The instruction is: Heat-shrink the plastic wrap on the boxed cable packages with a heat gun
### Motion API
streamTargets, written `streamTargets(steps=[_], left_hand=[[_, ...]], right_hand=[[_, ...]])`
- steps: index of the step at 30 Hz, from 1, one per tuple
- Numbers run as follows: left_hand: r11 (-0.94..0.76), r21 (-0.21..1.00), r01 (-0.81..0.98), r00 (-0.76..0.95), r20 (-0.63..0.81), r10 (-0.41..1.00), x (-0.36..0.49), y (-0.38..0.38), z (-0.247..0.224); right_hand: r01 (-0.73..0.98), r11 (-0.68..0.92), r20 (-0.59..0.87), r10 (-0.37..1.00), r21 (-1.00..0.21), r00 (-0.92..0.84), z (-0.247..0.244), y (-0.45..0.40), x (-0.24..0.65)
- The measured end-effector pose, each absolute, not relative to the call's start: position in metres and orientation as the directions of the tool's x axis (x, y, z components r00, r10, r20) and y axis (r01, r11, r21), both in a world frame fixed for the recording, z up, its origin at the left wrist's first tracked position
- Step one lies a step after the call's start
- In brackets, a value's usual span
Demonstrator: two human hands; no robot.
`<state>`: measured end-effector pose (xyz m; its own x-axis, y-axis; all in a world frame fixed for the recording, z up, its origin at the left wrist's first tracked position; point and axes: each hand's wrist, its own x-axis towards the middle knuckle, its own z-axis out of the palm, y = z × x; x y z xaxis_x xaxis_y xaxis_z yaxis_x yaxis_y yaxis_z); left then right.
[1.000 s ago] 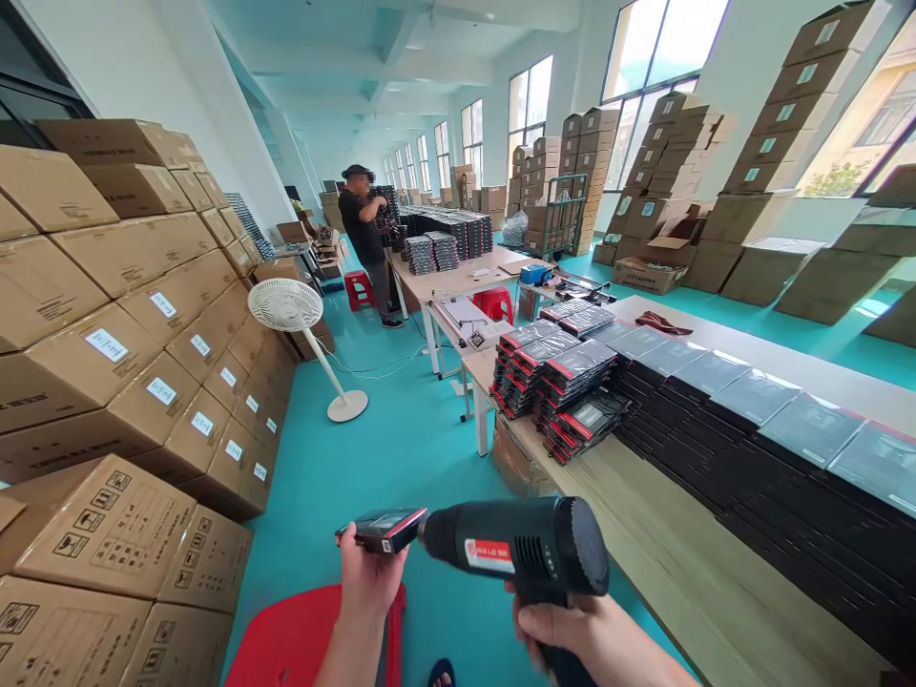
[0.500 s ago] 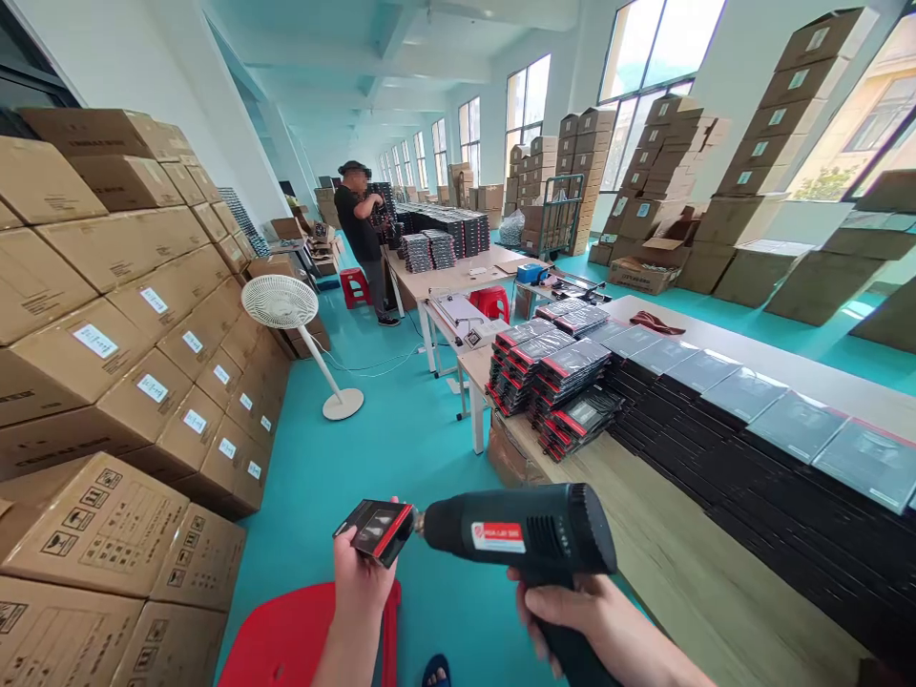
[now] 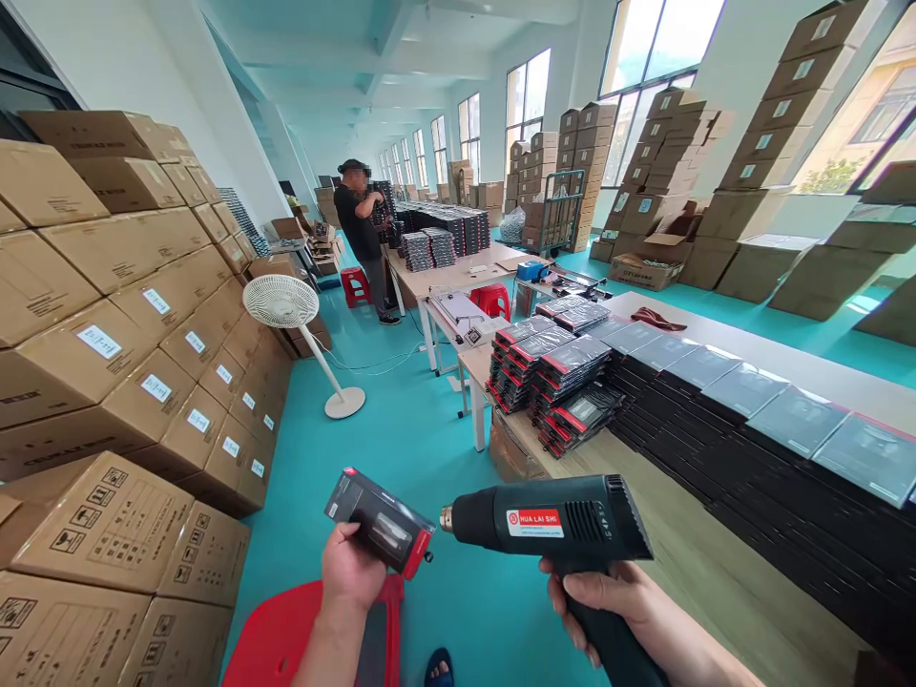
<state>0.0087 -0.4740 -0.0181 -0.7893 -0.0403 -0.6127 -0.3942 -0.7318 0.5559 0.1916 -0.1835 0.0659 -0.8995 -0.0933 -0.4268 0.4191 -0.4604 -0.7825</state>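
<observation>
A black and red package point(image 3: 383, 523) with a glossy surface is held in my left hand point(image 3: 350, 565), its broad face turned up toward me. My right hand point(image 3: 608, 596) is wrapped round the handle of a dark heat gun point(image 3: 565, 520). The gun's metal nozzle points left at the package's right end, with a small gap between them. On the table at the right, stacks of similar black and red packages point(image 3: 548, 367) stand beside long rows of flat black cases point(image 3: 722, 448).
Cartons point(image 3: 129, 315) are piled along the left. A white fan point(image 3: 315, 339) stands on the floor. A red stool point(image 3: 276, 634) is below my left arm. A person point(image 3: 362, 229) stands at a far table point(image 3: 465, 279). More cartons point(image 3: 751, 239) rise at the right.
The package has turned to show more of its broad face and its red end has swung lower. The heat gun has shifted right, opening a gap from the package.
</observation>
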Motion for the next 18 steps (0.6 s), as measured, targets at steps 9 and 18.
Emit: streamTargets(steps=[9,18], left_hand=[[-0.646,0.678,-0.349,-0.838,-0.535,-0.109,0.007,-0.474,-0.005],[-0.642,0.642,-0.420,-0.822,-0.568,-0.031,0.010,-0.474,-0.012]], right_hand=[[0.490,-0.253,-0.464,-0.160,-0.834,-0.871,0.064,-0.182,0.197],[0.534,-0.121,-0.520,-0.129,-0.837,-0.844,0.061,-0.192,0.199]])
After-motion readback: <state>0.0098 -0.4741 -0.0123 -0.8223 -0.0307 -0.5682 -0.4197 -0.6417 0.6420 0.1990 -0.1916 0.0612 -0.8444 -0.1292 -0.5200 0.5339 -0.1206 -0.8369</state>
